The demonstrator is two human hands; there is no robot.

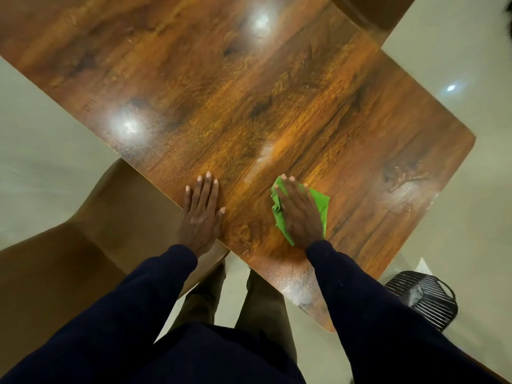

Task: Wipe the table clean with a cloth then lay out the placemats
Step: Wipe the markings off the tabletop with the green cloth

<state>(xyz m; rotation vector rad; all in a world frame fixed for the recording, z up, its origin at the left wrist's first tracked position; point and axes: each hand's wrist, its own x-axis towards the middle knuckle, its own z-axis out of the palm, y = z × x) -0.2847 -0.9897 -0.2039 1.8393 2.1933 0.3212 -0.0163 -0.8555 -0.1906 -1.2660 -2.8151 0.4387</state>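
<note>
A glossy brown wooden table (pixel 249 92) fills the upper middle of the head view. My right hand (pixel 299 214) lies flat with straight fingers on a green cloth (pixel 321 203), pressing it onto the tabletop near the front edge. The cloth shows on both sides of the hand. My left hand (pixel 201 214) rests flat on the table's near edge, fingers straight, holding nothing. A pale wet-looking streak (pixel 266 153) runs just beyond the cloth. No placemats are in view.
A brown chair (pixel 83 245) stands at the lower left, its back tucked against the table edge. A black wire basket (pixel 426 297) sits on the pale floor at the lower right, close to the table's corner. Another brown chair (pixel 371 9) shows at the top.
</note>
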